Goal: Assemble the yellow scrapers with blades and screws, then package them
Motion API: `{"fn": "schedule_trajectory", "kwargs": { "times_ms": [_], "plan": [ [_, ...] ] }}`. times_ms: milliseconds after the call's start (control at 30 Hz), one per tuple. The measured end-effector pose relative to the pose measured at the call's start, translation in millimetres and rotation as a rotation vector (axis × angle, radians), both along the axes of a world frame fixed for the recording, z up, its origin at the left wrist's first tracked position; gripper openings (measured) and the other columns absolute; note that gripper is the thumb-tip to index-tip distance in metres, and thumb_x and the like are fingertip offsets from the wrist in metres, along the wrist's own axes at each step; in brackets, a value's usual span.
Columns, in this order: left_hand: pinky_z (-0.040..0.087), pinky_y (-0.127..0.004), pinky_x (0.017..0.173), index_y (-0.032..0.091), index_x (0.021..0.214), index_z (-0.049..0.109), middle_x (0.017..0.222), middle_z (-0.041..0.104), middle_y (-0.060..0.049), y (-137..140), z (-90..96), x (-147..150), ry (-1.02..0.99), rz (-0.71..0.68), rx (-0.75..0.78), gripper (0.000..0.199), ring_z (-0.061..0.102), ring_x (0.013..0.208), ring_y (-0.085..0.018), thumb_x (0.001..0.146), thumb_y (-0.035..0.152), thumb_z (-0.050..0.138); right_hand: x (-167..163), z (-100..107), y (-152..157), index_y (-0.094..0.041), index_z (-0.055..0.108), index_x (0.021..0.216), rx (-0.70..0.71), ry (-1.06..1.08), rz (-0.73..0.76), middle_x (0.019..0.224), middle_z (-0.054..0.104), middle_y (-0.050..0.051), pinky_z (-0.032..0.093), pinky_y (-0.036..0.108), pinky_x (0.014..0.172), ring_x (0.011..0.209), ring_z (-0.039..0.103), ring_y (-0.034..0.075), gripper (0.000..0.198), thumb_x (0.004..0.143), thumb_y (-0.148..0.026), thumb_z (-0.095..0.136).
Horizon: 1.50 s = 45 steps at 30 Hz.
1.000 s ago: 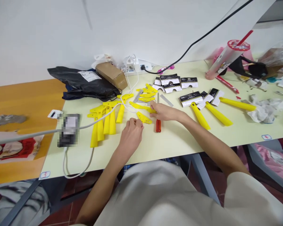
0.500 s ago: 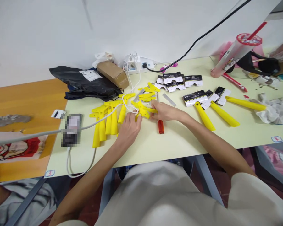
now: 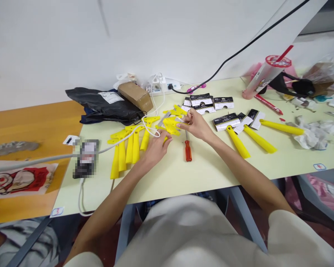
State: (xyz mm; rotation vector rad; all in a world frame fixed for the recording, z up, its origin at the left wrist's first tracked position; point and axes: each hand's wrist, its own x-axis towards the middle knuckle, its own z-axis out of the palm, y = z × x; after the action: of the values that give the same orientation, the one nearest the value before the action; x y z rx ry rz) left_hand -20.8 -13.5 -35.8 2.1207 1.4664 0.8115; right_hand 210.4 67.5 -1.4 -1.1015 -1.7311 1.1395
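My left hand [image 3: 155, 147] is closed round the handle of a yellow plastic scraper [image 3: 171, 126], whose wide head points away from me. Beside that head, my right hand [image 3: 196, 126] pinches with thumb and fingers. A thin greyish edge shows near its fingertips, too small to name. Below the right hand lies a screwdriver with a red handle [image 3: 187, 151]. Loose yellow head pieces [image 3: 178, 110] and a grey metal strip [image 3: 163, 120] lie just beyond the hands. Several yellow scrapers [image 3: 130, 147] stand in a row left of my left hand, partly under a white cable.
Carded yellow scrapers [image 3: 237, 142] and black-and-white cards [image 3: 202, 102] lie to the right. A tall cup [image 3: 260, 81] stands behind crumpled paper [image 3: 308, 133]. A black bag [image 3: 105, 105], a brown box [image 3: 136, 96] and a power strip [image 3: 172, 84] are at the back. The white cable [image 3: 122, 141] crosses the left.
My right hand has lifted slightly away from the scraper, uncovering more of the screwdriver. The scraper in my left hand has turned a little. The whole view has shifted slightly.
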Motion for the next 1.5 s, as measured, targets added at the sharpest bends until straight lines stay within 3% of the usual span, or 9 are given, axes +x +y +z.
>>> {"fn": "schedule_trajectory", "kwargs": {
  "times_ms": [200, 300, 400, 600, 767, 867, 1000, 1200, 1500],
  "plan": [
    [0.053, -0.040, 0.100, 0.023, 0.109, 0.065, 0.115, 0.074, -0.008, -7, -2.1, 2, -0.124, 0.015, 0.051, 0.003, 0.072, 0.105, -0.025, 0.109, 0.023, 0.062, -23, 8, -5, -0.030, 0.027, 0.094, 0.011, -0.106, -0.052, 0.085, 0.066, -0.004, 0.043, 0.034, 0.068, 0.071, 0.052, 0.018, 0.069, 0.071, -0.052, 0.089],
    [0.053, -0.041, 0.100, 0.023, 0.106, 0.066, 0.107, 0.076, -0.006, -8, -0.7, -1, -0.187, 0.045, 0.031, 0.004, 0.072, 0.100, -0.024, 0.108, 0.024, 0.064, -34, 17, -5, -0.030, 0.030, 0.095, 0.080, -0.199, -0.101, 0.092, 0.069, -0.004, 0.045, 0.035, 0.067, 0.070, 0.058, 0.018, 0.067, 0.070, -0.044, 0.091],
    [0.055, -0.040, 0.097, 0.023, 0.105, 0.069, 0.101, 0.077, -0.005, -8, -0.2, -5, -0.264, 0.084, 0.010, 0.006, 0.071, 0.100, -0.025, 0.108, 0.027, 0.065, -43, 30, -2, -0.030, 0.031, 0.095, 0.151, -0.304, -0.077, 0.084, 0.070, -0.006, 0.045, 0.034, 0.070, 0.073, 0.065, 0.020, 0.064, 0.072, -0.034, 0.090],
    [0.057, -0.029, 0.068, 0.022, 0.101, 0.072, 0.105, 0.075, -0.007, -3, -2.0, -11, -0.461, 0.136, -0.007, 0.017, 0.070, 0.088, -0.021, 0.104, 0.038, 0.073, -58, 58, 12, -0.030, 0.032, 0.098, 0.171, -0.441, 0.114, 0.089, 0.074, -0.005, 0.045, 0.032, 0.070, 0.076, 0.071, 0.021, 0.065, 0.073, -0.025, 0.091],
    [0.051, -0.023, 0.047, 0.020, 0.104, 0.074, 0.114, 0.070, -0.008, -1, -6.6, -12, -0.572, 0.135, -0.057, 0.028, 0.064, 0.073, -0.014, 0.102, 0.047, 0.076, -64, 65, 27, -0.029, 0.037, 0.099, 0.218, -0.440, 0.228, 0.092, 0.069, -0.005, 0.045, 0.032, 0.067, 0.078, 0.068, 0.021, 0.063, 0.074, -0.023, 0.094],
    [0.052, -0.021, 0.046, 0.019, 0.105, 0.075, 0.115, 0.068, -0.009, -1, -10.6, -11, -0.607, 0.156, -0.080, 0.030, 0.064, 0.073, -0.012, 0.102, 0.048, 0.076, -61, 65, 36, -0.029, 0.037, 0.099, 0.244, -0.480, 0.338, 0.095, 0.068, -0.003, 0.044, 0.032, 0.069, 0.083, 0.066, 0.022, 0.058, 0.080, -0.022, 0.091],
    [0.051, -0.018, 0.046, 0.018, 0.104, 0.077, 0.122, 0.065, -0.012, -1, -12.7, -8, -0.635, 0.191, -0.092, 0.032, 0.072, 0.103, -0.022, 0.098, 0.050, 0.081, -54, 69, 38, -0.028, 0.035, 0.100, 0.278, -0.573, 0.483, 0.096, 0.067, 0.001, 0.041, 0.034, 0.069, 0.081, 0.061, 0.022, 0.037, 0.098, -0.014, 0.068],
    [0.057, -0.021, 0.049, 0.019, 0.104, 0.073, 0.116, 0.064, -0.008, -8, -12.9, -6, -0.719, 0.177, -0.163, 0.033, 0.067, 0.080, -0.014, 0.098, 0.050, 0.083, -52, 71, 36, -0.028, 0.035, 0.100, 0.259, -0.545, 0.484, 0.096, 0.067, 0.001, 0.040, 0.033, 0.066, 0.078, 0.060, 0.021, 0.045, 0.089, -0.009, 0.074],
    [0.061, -0.024, 0.050, 0.020, 0.104, 0.071, 0.120, 0.063, -0.008, -11, -11.1, 0, -0.805, 0.129, -0.210, 0.034, 0.069, 0.078, -0.013, 0.095, 0.049, 0.087, -49, 64, 41, -0.028, 0.039, 0.096, 0.189, -0.508, 0.499, 0.089, 0.073, -0.002, 0.043, 0.032, 0.064, 0.077, 0.068, 0.020, 0.058, 0.078, -0.013, 0.092]
  ]
}}
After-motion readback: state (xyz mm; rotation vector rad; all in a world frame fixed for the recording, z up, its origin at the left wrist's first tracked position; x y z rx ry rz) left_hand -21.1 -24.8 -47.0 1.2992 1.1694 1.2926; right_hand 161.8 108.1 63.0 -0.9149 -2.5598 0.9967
